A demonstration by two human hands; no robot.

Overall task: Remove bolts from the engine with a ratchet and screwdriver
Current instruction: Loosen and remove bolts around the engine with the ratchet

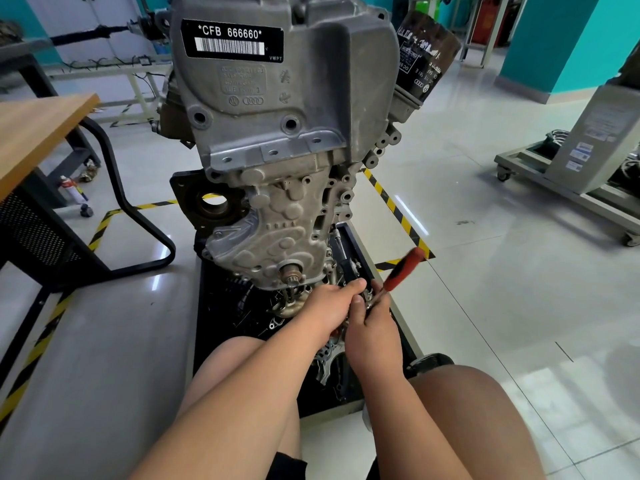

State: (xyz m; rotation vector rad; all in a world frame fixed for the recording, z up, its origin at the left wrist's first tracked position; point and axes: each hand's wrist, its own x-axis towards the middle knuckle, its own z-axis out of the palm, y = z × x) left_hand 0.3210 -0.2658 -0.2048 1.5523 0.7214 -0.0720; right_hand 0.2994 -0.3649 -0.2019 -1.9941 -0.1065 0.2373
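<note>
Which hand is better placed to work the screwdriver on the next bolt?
Right: the right hand grips the red screwdriver, tip low at the engine; the left hand sits beside it, its grip unclear.

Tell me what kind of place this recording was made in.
Probably an automotive training workshop: a bare engine stands inside yellow-black floor tape, with a wheeled equipment cart nearby on the tiled floor.

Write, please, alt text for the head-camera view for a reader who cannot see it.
A person's right hand grips a red-handled screwdriver at the foot of an upright grey engine, with the left hand close beside it; what the left holds is hidden. The engine bears a black label reading CFB 666660 and stands on a black tray.
</note>
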